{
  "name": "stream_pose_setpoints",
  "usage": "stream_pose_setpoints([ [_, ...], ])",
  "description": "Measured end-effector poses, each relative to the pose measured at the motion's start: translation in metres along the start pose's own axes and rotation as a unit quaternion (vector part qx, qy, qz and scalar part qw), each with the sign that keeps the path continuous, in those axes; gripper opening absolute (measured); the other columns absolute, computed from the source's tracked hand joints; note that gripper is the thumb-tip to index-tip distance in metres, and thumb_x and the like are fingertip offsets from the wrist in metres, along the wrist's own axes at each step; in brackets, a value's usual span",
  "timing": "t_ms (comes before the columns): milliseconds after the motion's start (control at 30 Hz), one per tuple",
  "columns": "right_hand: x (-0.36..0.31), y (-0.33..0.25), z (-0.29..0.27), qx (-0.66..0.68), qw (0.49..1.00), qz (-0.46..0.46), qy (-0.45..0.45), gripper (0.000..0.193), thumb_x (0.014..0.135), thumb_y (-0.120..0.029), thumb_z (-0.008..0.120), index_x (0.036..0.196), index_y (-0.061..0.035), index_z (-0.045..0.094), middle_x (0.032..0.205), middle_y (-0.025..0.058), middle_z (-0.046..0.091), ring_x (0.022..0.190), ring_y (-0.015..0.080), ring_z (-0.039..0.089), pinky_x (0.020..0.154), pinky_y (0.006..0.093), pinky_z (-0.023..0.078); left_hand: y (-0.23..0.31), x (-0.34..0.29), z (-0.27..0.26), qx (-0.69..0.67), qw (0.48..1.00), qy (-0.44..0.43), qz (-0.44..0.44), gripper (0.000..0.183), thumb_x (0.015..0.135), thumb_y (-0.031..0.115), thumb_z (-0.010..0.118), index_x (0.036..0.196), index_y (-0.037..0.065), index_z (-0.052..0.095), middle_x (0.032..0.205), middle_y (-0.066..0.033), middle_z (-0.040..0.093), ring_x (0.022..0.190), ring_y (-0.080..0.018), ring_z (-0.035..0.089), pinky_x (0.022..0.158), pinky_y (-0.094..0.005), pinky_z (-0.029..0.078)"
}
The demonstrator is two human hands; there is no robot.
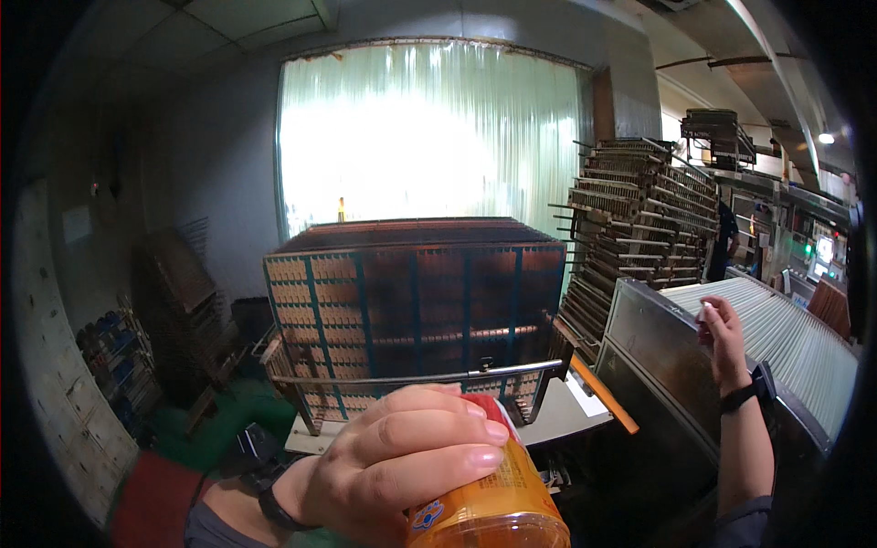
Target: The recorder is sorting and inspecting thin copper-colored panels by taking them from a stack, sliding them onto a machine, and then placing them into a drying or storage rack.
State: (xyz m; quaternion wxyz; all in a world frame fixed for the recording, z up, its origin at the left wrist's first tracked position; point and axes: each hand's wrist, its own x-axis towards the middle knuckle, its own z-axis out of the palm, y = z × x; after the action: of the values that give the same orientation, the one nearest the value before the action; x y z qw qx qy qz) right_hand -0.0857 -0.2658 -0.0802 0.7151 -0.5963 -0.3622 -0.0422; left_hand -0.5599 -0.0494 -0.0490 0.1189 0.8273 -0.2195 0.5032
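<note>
Close in front of me, my left hand is wrapped round an orange-labelled plastic bottle. Its lower end is clear plastic, and a red part shows beside my fingers. My palm hides the rest of it. My right hand is raised at the right, above the metal side of a roller conveyor. Its fingers are curled together near the thumb; whether something small is pinched there I cannot make out. Beyond the bottle, a rack of copper-coloured panels stands on a pale table, with a metal bar across its front.
Empty metal racks are stacked behind the conveyor. A clear strip curtain hangs at the back, brightly lit. More dark racks stand at the left on a green floor. An orange bar sticks out beside the table.
</note>
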Motion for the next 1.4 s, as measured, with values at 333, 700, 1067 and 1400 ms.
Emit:
stream_pose_setpoints([
  [333, -0.146, -0.14, 0.169, -0.097, 0.839, -0.359, -0.398, 0.035, 0.086, -0.02, 0.077, 0.114, -0.0036, 0.063, 0.097, 0.0139, 0.068, 0.088, 0.0288, 0.069, 0.077, 0.0361, 0.055, -0.026, -0.087, 0.041, -0.166, 0.974, -0.066, -0.137, 0.1, 0.07, 0.042, 0.087, 0.145, 0.0, 0.038, 0.132, -0.0186, 0.056, 0.117, -0.0346, 0.058, 0.101, -0.0427, 0.046],
  [700, -0.146, -0.126, 0.2, -0.041, 0.642, -0.378, -0.666, 0.029, 0.095, -0.01, 0.061, 0.121, 0.003, 0.063, 0.121, 0.0206, 0.063, 0.105, 0.035, 0.066, 0.09, 0.0411, 0.055, -0.023, -0.144, 0.049, -0.271, 0.901, -0.188, -0.281, 0.088, 0.065, 0.03, 0.078, 0.141, 0.001, 0.044, 0.13, -0.0189, 0.056, 0.118, -0.0352, 0.058, 0.1, -0.0437, 0.044],
  [1067, -0.15, -0.147, 0.195, -0.121, 0.588, -0.348, -0.72, 0.034, 0.096, -0.008, 0.056, 0.128, 0.0032, 0.059, 0.13, 0.0225, 0.06, 0.108, 0.035, 0.066, 0.089, 0.0398, 0.056, -0.036, -0.152, 0.057, -0.518, 0.753, -0.25, -0.319, 0.089, 0.076, 0.049, 0.078, 0.141, -0.002, 0.045, 0.132, -0.0125, 0.058, 0.12, -0.022, 0.055, 0.101, -0.0375, 0.043],
  [1400, -0.169, -0.091, 0.204, -0.377, 0.665, -0.24, -0.599, 0.033, 0.099, -0.036, 0.057, 0.085, -0.0068, 0.066, 0.073, 0.0115, 0.064, 0.071, 0.0313, 0.067, 0.058, 0.0416, 0.053, -0.028, -0.157, 0.07, -0.267, 0.893, -0.208, -0.296, 0.061, 0.083, 0.029, 0.075, 0.131, 0.001, 0.051, 0.131, -0.019, 0.058, 0.112, -0.0305, 0.061, 0.098, -0.0407, 0.047],
])
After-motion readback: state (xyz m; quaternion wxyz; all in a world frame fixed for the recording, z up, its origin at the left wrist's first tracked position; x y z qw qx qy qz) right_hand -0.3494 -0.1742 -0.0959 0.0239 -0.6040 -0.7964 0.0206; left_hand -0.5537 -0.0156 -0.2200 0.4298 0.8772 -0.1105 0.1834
